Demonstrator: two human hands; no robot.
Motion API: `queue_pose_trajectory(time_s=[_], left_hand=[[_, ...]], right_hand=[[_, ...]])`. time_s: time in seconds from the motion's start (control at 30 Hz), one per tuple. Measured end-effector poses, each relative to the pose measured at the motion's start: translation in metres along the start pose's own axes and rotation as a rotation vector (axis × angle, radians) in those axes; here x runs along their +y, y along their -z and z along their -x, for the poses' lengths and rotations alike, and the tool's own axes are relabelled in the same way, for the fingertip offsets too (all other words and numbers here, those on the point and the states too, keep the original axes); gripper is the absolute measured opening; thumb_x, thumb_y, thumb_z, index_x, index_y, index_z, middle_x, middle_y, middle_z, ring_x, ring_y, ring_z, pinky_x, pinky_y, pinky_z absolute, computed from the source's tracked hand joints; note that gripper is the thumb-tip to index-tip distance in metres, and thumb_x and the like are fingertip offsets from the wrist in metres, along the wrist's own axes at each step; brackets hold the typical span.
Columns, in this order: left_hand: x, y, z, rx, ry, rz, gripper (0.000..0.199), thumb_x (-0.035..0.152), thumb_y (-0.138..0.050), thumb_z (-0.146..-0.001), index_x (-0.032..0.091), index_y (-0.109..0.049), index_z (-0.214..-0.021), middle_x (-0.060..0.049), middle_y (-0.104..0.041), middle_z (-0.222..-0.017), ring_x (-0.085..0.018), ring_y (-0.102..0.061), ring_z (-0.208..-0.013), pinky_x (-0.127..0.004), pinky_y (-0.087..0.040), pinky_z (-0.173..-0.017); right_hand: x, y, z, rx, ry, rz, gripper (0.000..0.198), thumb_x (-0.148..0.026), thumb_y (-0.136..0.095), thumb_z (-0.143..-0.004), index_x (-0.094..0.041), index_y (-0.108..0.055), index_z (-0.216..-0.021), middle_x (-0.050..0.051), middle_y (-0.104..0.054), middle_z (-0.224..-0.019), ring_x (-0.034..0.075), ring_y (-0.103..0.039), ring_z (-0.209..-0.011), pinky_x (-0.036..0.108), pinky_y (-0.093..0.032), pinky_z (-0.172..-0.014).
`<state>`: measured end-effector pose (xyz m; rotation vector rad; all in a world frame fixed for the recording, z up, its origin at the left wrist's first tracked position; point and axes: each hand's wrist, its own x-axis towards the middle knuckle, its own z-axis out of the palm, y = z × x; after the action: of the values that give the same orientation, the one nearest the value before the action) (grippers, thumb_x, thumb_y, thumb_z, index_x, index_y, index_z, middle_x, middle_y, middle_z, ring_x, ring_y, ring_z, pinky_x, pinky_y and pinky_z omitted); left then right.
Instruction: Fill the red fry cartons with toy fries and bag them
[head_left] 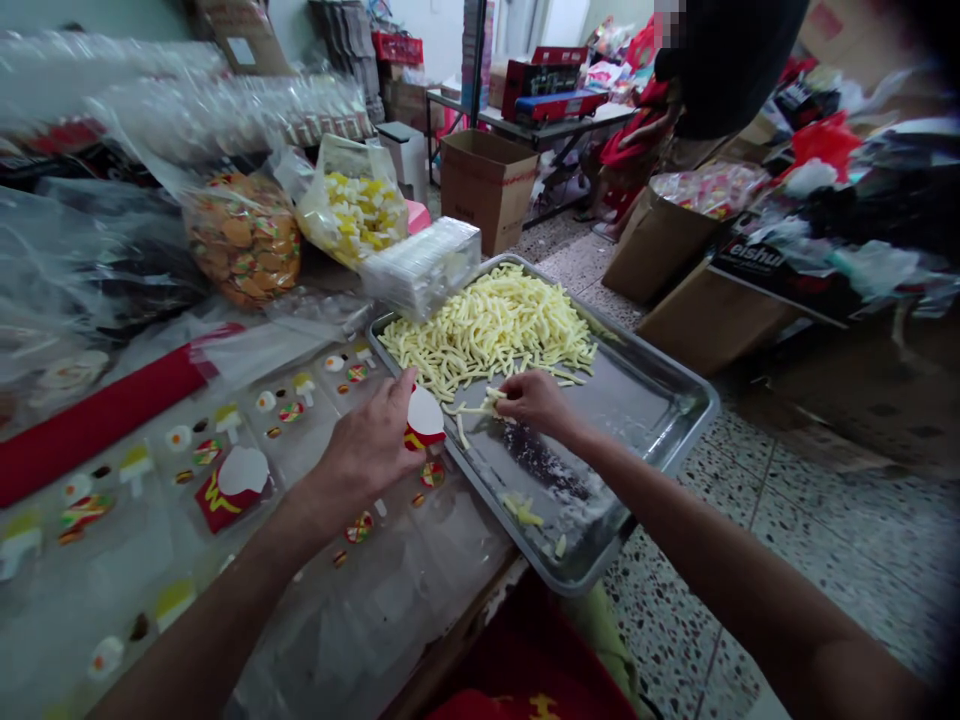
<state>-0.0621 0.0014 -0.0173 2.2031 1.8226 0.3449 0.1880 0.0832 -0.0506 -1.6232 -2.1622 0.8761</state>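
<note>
silver metal tray [622,390] sits before you, a heap of pale yellow fry-shaped sticks [510,320] covering its far end. your right hand [536,400] is over the tray's middle, thumb and fingers pinching a few loose sticks [493,398] near the heap. your left hand [371,435], at the tray's left rim, grips a red-and-white carton piece [425,415] between thumb and fingers. left of the tray, a second carton piece [232,490] lies among small food-shaped charms [206,452]. at the tray's far left corner is a stack of clear packets [427,262].
</note>
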Motion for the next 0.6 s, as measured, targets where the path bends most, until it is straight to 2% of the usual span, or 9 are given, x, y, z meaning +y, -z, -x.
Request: queue_pose_trajectory(time_s=[0.07, 0.13, 0.23, 0.3, 0.37, 0.43, 0.5, 0.6], left_hand=[[0.014, 0.004, -0.008, -0.042, -0.004, -0.063, 0.089, 0.030, -0.078, -0.073, 0.016, -0.032, -0.149, -0.018, -0.059, -0.134, -0.035, -0.063, -0.116, -0.042, -0.053, -0.092], [0.033, 0.000, -0.022, -0.093, -0.036, -0.075, 0.088, 0.025, -0.080, -0.069, 0.016, -0.036, -0.146, -0.018, -0.060, -0.133, -0.035, -0.064, -0.113, -0.042, -0.054, -0.090], [0.060, -0.018, -0.044, -0.154, -0.105, 0.042, 0.086, 0.022, -0.083, -0.061, 0.017, -0.045, -0.139, -0.016, -0.061, -0.133, -0.034, -0.063, -0.117, -0.041, -0.052, -0.097], [0.071, -0.035, -0.053, -0.130, -0.139, 0.154, 0.083, 0.022, -0.082, -0.059, 0.018, -0.049, -0.135, -0.014, -0.062, -0.132, -0.032, -0.062, -0.120, -0.040, -0.051, -0.101], [0.076, -0.053, -0.056, -0.069, -0.159, 0.249, 0.081, 0.019, -0.079, -0.059, 0.017, -0.051, -0.135, -0.013, -0.063, -0.131, -0.031, -0.062, -0.120, -0.040, -0.051, -0.102], [0.077, -0.064, -0.056, -0.011, -0.179, 0.330, 0.087, 0.017, -0.077, -0.058, 0.014, -0.048, -0.140, -0.015, -0.061, -0.134, -0.030, -0.060, -0.123, -0.039, -0.050, -0.104], [0.074, -0.066, -0.056, 0.029, -0.191, 0.398, 0.093, 0.016, -0.076, -0.058, 0.013, -0.043, -0.145, -0.015, -0.058, -0.139, -0.029, -0.058, -0.127, -0.039, -0.048, -0.108], [0.067, -0.048, -0.063, 0.070, -0.139, 0.392, 0.099, 0.017, -0.078, -0.057, 0.014, -0.041, -0.148, -0.015, -0.057, -0.142, -0.030, -0.058, -0.127, -0.041, -0.048, -0.108]], right_hand=[[-0.003, 0.012, 0.010, -0.014, -0.016, -0.145, 0.017, -0.027, -0.060, -0.072, -0.014, -0.072, -0.068, -0.005, -0.050, -0.054, 0.008, -0.040, -0.052, 0.024, -0.026, -0.054], [-0.011, 0.022, 0.018, -0.002, 0.028, -0.149, 0.017, -0.027, -0.062, -0.072, -0.015, -0.073, -0.071, -0.004, -0.055, -0.057, 0.009, -0.043, -0.053, 0.024, -0.029, -0.055], [-0.025, 0.028, 0.025, 0.071, 0.100, 0.114, 0.011, -0.021, -0.066, -0.070, -0.016, -0.076, -0.072, -0.001, -0.062, -0.060, 0.010, -0.046, -0.057, 0.026, -0.028, -0.057], [-0.031, 0.026, 0.029, 0.104, 0.094, 0.277, 0.011, -0.019, -0.065, -0.072, -0.016, -0.076, -0.071, 0.002, -0.065, -0.063, 0.011, -0.046, -0.058, 0.028, -0.026, -0.058], [-0.033, 0.023, 0.032, 0.080, 0.102, 0.307, 0.015, -0.017, -0.062, -0.076, -0.015, -0.076, -0.072, 0.004, -0.068, -0.066, 0.012, -0.046, -0.059, 0.028, -0.026, -0.058], [-0.032, 0.022, 0.035, 0.006, 0.158, 0.236, 0.020, -0.012, -0.056, -0.078, -0.014, -0.076, -0.074, 0.004, -0.069, -0.070, 0.012, -0.048, -0.061, 0.027, -0.028, -0.059], [-0.031, 0.025, 0.034, -0.074, 0.219, 0.099, 0.025, -0.007, -0.051, -0.078, -0.014, -0.076, -0.077, 0.002, -0.070, -0.073, 0.011, -0.050, -0.063, 0.025, -0.032, -0.062], [-0.036, 0.034, 0.019, -0.108, 0.225, -0.157, 0.027, -0.008, -0.050, -0.080, -0.015, -0.075, -0.080, -0.002, -0.066, -0.068, 0.010, -0.051, -0.061, 0.023, -0.036, -0.062]])
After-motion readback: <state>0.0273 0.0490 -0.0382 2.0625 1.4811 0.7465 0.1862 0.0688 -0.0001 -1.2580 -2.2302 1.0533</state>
